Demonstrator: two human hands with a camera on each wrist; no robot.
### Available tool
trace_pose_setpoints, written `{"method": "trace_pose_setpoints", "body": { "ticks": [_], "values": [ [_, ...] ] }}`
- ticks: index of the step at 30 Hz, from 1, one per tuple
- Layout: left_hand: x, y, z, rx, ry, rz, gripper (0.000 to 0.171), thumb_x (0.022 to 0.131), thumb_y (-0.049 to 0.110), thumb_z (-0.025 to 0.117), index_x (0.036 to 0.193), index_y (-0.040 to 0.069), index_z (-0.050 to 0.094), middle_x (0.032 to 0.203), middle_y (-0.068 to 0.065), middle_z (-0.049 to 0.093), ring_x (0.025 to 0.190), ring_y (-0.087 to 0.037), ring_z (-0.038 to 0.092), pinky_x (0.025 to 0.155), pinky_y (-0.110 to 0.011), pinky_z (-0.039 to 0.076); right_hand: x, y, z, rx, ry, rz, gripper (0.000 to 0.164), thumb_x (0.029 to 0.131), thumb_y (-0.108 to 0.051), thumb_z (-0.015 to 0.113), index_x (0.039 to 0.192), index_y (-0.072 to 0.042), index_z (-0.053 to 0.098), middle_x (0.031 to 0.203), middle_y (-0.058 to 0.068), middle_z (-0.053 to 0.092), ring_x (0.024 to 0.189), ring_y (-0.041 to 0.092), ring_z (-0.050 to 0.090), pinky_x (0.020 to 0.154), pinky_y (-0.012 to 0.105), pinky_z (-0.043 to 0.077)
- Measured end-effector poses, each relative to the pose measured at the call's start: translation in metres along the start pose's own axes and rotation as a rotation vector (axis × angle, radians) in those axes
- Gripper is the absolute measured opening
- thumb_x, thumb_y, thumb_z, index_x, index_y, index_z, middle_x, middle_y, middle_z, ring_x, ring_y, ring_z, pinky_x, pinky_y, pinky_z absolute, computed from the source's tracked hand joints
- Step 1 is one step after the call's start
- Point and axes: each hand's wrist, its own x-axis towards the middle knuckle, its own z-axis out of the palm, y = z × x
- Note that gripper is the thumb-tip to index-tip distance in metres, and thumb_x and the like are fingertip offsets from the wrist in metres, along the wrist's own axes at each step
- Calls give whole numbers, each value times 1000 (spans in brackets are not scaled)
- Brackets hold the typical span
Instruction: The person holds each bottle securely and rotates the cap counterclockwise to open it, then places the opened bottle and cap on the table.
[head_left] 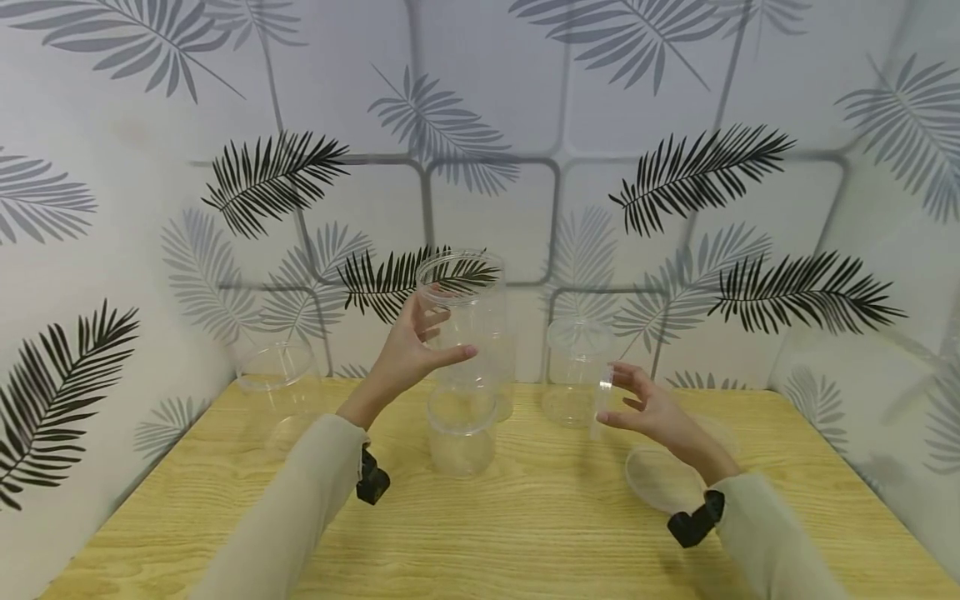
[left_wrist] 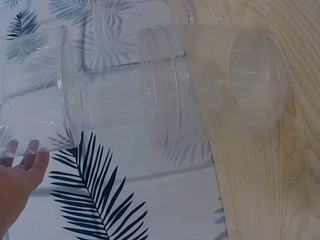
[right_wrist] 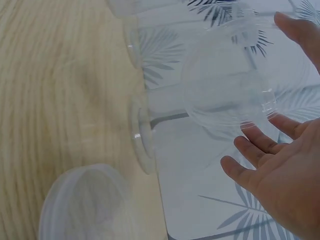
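My left hand (head_left: pixel 412 346) grips a clear plastic jar (head_left: pixel 480 321) from its left side, thumb in front and fingers behind. That jar hangs upright above a shorter clear jar (head_left: pixel 461 454), which stands on the table with its rim up. In the left wrist view, the held jar (left_wrist: pixel 32 85) shows beside the standing jar (left_wrist: pixel 215 90), and the left fingertips lie on its wall. My right hand (head_left: pixel 656 412) holds a clear round lid (head_left: pixel 602 400) by its edge, seen nearly edge-on from the head. The right wrist view shows the lid (right_wrist: pixel 220 75) as a disc within the hand's span.
At the back, another clear jar (head_left: pixel 573 392) stands left of my right hand. One more jar (head_left: pixel 273 400) is at the left of the wooden table (head_left: pixel 525 533). Clear lids lie under my right forearm, one (head_left: pixel 656 483) nearer me. A leaf-patterned covering (head_left: pixel 495 217) rises behind.
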Motion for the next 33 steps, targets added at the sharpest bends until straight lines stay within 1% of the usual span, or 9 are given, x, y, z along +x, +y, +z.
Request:
{"method": "trace_pose_setpoints", "body": {
  "ticks": [4,8,11,15,17,20,24,30,33],
  "values": [
    [4,-15,-13,50,52,-8,91,69,26,80,141,20,23,144,-4,32,129,-26,41,106,-45,33,0,5,7,-83,-27,6,81,82,-27,69,143,-13,19,145,22,23,135,41,18,107,61,17],
    [3,-23,-24,66,91,-40,95,70,30,79,142,18,19,147,-6,27,130,-26,39,106,-47,33,1,10,13,-153,-38,13,81,78,-33,71,143,-19,24,146,17,27,135,38,21,107,60,18],
    [1,-26,-31,71,122,-63,96,70,32,79,142,15,18,148,-7,24,131,-26,37,108,-45,31,1,13,18,-183,-47,5,83,76,-34,73,142,-19,26,145,16,28,135,37,22,106,61,18],
    [-2,-31,-37,71,166,-85,95,69,33,79,140,14,18,147,-8,23,133,-26,34,110,-43,27,3,18,23,-238,-59,-33,84,75,-33,74,142,-13,28,141,18,32,132,38,27,104,62,21],
    [-4,-34,-39,70,183,-110,101,69,35,79,143,15,13,149,-8,20,134,-27,32,110,-45,28,3,19,26,-271,-69,-48,84,75,-34,74,141,-11,29,140,20,34,130,40,29,101,63,24],
    [-6,-39,-42,69,203,-141,99,69,36,79,141,15,14,149,-10,19,135,-29,29,109,-49,27,3,22,29,-332,-90,-58,84,74,-36,74,141,-10,31,137,22,35,127,43,32,97,63,30],
    [-10,-48,-43,69,217,-165,97,70,34,78,139,14,13,148,-12,18,136,-31,25,109,-50,25,3,25,33,-376,-119,-61,84,73,-39,74,140,-10,32,135,24,34,123,45,34,91,62,36],
    [-16,-64,-43,93,216,-202,104,70,37,78,141,14,6,149,-14,14,138,-32,20,107,-52,27,2,26,37,-393,-148,-72,86,72,-38,76,139,-5,33,134,25,32,121,46,36,90,60,39],
    [-18,-72,-42,103,224,-241,109,70,39,78,144,14,1,150,-15,12,138,-31,19,106,-53,29,2,26,39,-400,-159,-70,87,72,-37,76,138,-2,33,133,26,32,119,47,38,89,59,39]
  ]
}}
